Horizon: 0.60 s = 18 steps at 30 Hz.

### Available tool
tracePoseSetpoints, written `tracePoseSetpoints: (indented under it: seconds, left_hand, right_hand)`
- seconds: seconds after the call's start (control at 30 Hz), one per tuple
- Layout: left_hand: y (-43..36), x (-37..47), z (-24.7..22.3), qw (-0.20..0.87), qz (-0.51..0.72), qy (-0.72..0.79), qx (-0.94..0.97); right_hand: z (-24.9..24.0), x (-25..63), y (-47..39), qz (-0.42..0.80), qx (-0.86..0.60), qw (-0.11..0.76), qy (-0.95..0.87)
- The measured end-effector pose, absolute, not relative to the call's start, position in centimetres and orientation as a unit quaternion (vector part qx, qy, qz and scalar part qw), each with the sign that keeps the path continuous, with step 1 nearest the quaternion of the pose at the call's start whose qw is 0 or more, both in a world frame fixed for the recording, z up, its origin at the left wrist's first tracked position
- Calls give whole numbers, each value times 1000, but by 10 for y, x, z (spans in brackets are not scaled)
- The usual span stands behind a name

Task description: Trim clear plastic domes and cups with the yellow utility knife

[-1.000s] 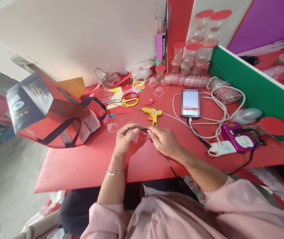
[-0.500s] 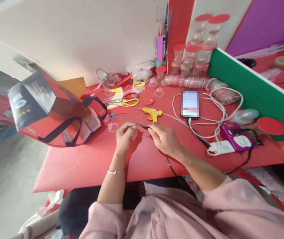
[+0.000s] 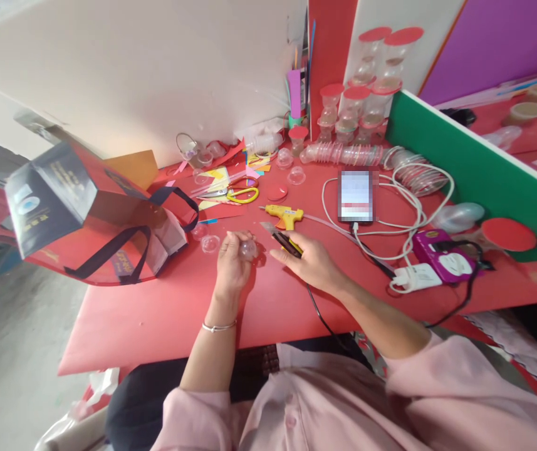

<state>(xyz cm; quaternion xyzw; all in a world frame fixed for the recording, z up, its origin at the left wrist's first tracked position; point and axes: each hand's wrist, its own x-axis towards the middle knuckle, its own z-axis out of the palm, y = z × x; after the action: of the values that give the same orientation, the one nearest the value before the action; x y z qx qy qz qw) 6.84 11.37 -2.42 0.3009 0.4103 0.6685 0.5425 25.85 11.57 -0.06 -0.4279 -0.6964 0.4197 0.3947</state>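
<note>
My left hand (image 3: pixel 233 263) has its fingers curled round a small clear plastic cup (image 3: pixel 248 249) over the red table (image 3: pixel 165 319). To its right, my right hand (image 3: pixel 312 260) grips a black and yellow utility knife (image 3: pixel 287 244), its blade pointing up and left. The knife and the cup are apart. Just beyond my hands lies a yellow glue gun (image 3: pixel 284 216). Two clear cups, one of them a domed cup (image 3: pixel 210 243), rest left of my left hand. Yellow-handled scissors (image 3: pixel 242 195) lie on paper scraps farther back.
A red and navy bag (image 3: pixel 108 219) stands at the left. Behind and right are stacked clear cups (image 3: pixel 343 153), a phone (image 3: pixel 355 196), white cables and a purple power strip (image 3: pixel 449 258). A green divider (image 3: pixel 475 175) borders the right side.
My hands have moved apart. The knife now shows clearly in my right hand, its blade away from my left hand, and the cup in my left hand is more exposed. The view has shifted slightly.
</note>
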Motion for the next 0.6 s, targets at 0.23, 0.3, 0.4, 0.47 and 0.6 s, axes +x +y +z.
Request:
tracePoseSetpoints:
  seconds: [0.23, 0.3, 0.4, 0.47, 0.6]
  left_hand:
    - [104, 95, -19, 640, 619, 360, 279]
    - [101, 98, -22, 622, 605, 377, 323]
    - [96, 95, -27, 597, 553, 419, 402]
    - [95, 92, -30, 604, 518, 426, 430]
    - [96, 89, -31, 656, 496, 363, 438]
  right_hand:
    - [-13, 254, 117, 334, -386, 456, -729]
    - [-11, 255, 117, 342, -393, 450, -726]
    - [-3, 257, 116, 374, -395, 438, -716]
    - [0, 258, 116, 389, -396, 436, -709]
    - [3, 262, 117, 394, -415, 434, -696]
